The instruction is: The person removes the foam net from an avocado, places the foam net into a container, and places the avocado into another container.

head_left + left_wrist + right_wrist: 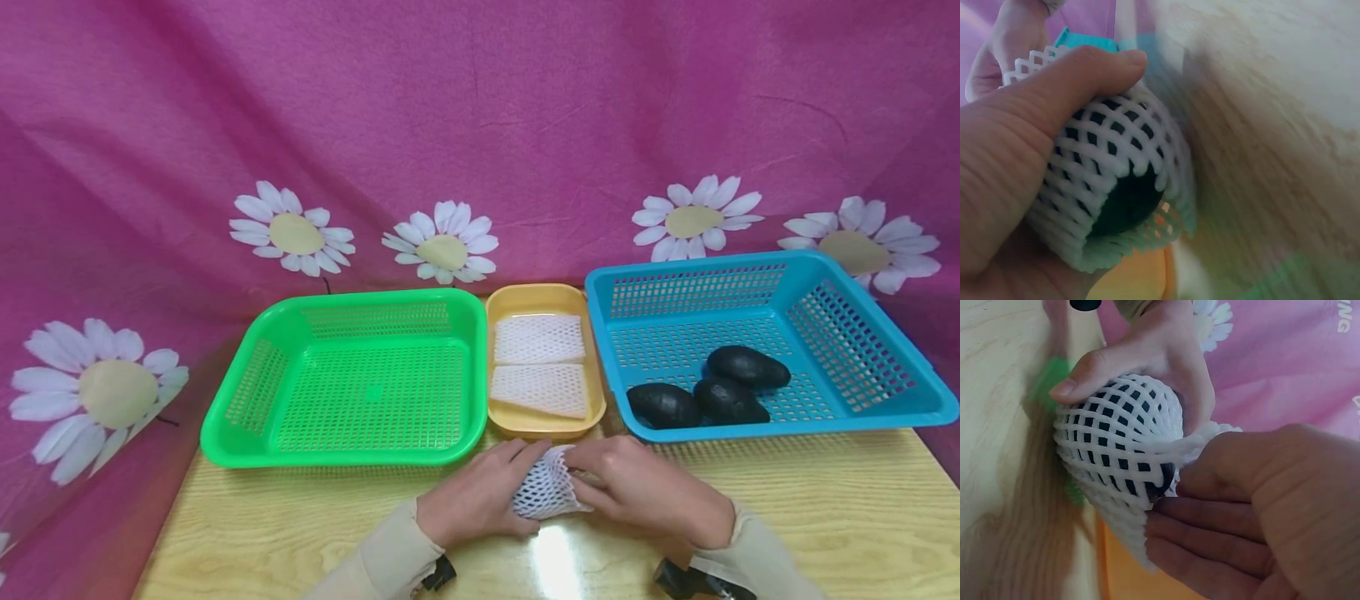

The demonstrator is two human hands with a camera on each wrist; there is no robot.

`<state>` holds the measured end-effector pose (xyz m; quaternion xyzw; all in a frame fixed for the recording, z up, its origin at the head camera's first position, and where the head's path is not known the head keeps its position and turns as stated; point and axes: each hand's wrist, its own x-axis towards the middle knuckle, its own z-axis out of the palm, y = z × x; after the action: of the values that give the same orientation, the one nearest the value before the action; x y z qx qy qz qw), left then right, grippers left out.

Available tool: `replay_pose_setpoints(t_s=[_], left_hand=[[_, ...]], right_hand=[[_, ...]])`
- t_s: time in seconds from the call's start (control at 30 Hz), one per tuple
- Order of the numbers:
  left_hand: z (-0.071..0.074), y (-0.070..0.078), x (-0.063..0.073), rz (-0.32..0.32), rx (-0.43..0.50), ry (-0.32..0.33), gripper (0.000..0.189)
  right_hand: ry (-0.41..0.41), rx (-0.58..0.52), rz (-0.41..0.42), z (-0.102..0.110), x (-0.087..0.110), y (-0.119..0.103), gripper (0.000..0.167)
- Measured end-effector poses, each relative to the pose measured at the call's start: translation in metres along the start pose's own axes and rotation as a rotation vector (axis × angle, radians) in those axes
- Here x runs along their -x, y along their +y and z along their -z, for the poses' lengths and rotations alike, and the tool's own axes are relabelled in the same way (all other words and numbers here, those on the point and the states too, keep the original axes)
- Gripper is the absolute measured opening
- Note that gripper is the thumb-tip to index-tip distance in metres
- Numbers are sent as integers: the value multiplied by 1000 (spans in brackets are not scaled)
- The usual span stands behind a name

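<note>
A white foam net sleeve (546,490) surrounds a dark avocado (1127,203), whose end shows through the sleeve's opening in the left wrist view. My left hand (480,493) grips the sleeved avocado, its thumb laid over the netting. From the other side, my right hand (637,492) pinches the rim of the sleeve at its other opening. A bit of the dark avocado (1163,481) shows there in the right wrist view, close by the fingers (1210,519). Both hands work low over the wooden table, in front of the yellow tray (546,427).
Two flat white foam sleeves (538,340) lie in the yellow tray. To its right stands a blue basket (750,435) with three dark avocados (748,367). A green basket (341,459) stands on the left. Behind hangs a pink flowered cloth (555,150).
</note>
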<state>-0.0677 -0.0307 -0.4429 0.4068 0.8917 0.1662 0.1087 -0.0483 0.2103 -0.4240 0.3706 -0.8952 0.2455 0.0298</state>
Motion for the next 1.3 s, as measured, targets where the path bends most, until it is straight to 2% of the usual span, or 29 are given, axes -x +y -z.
replay_pose_setpoints(t_s=[0.2,0.47,0.6,0.97,1.07,1.3], left_hand=[[-4,-4,-2,5,52,-5,98],[-6,-7,-6,-55,72,40,99],[-6,-8,-9,-60,73,53,97],[-8,-10,-11,-63,102,60,96],[-8,-10,-11,-64,113,57,96],[-8,-11,-12,-33,128,17,98]], right_hand=[[-25,-12,-10,-6,0,4,20],[-34,-4,-39,-11,-1,7,17],[-36,7,-56,-11,-1,7,18],[11,39,-56,-20,-2,9,19],[20,26,-58,-21,-2,10,21],[-19,34,-92,-22,-3,10,20]])
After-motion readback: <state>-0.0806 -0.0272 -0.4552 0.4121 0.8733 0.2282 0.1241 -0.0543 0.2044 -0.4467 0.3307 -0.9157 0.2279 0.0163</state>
